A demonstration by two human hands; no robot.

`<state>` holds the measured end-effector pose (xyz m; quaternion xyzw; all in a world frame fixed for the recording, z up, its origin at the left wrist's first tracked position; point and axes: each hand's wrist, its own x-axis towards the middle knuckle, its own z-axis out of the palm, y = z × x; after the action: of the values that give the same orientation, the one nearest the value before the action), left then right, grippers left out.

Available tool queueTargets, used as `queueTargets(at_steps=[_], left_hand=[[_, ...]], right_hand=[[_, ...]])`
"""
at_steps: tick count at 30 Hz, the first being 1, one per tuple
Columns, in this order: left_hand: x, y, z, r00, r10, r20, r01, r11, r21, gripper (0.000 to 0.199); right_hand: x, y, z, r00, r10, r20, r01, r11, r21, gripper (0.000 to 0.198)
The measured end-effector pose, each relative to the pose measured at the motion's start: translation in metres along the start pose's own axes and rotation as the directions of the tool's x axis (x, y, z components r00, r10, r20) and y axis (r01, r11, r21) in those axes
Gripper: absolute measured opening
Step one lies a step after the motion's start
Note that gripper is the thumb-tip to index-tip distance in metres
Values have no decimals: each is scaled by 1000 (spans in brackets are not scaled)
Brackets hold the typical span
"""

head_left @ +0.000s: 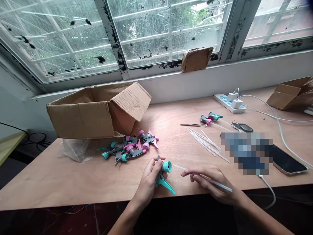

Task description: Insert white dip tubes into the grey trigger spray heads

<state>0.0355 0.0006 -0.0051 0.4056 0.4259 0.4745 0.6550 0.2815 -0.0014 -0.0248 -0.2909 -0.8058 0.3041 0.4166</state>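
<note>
My left hand (146, 179) is closed around a teal and grey trigger sprayer head (167, 166). Its ribbed collar faces right, and the teal trigger points down and to the right. Between the fingers of my right hand (211, 181) lies a thin white plastic tube (223, 186). The tube's left tip is close to the collar's opening; whether it touches is hard to tell. Beyond my left hand is a pile of teal, pink and grey sprayer heads (132, 151). Several loose white tubes (207, 143) lie beyond my right hand.
An open cardboard box (80, 120) stands at the back left, a clear plastic bag (77, 150) before it. Two sprayer heads (205, 120) with tubes lie near a thin metal tool (192, 125). Rightward are a power strip (228, 103), keys, a phone (287, 160), cables and another box (286, 94).
</note>
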Motion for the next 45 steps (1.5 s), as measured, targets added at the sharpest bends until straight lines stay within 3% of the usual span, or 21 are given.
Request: queueTargets(at_steps=[21, 25, 30, 37, 45], left_hand=[[-2, 2, -2, 994, -27, 110, 13, 992, 123, 34], [-2, 3, -2, 992, -23, 123, 6, 991, 137, 33], [-3, 7, 2, 989, -24, 146, -5, 980, 198, 32], [-5, 9, 4, 990, -13, 139, -20, 973, 228, 34], [-5, 7, 1, 993, -21, 119, -6, 974, 228, 36]], right_hand=[[0, 0, 2, 999, 7, 54, -9, 999, 42, 27], [1, 0, 1, 998, 54, 29, -53, 997, -61, 29], [4, 0, 0, 999, -9, -51, 4, 994, -111, 32], [9, 0, -1, 995, -62, -78, 55, 995, -88, 31], [13, -5, 5, 996, -38, -78, 37, 999, -20, 29]])
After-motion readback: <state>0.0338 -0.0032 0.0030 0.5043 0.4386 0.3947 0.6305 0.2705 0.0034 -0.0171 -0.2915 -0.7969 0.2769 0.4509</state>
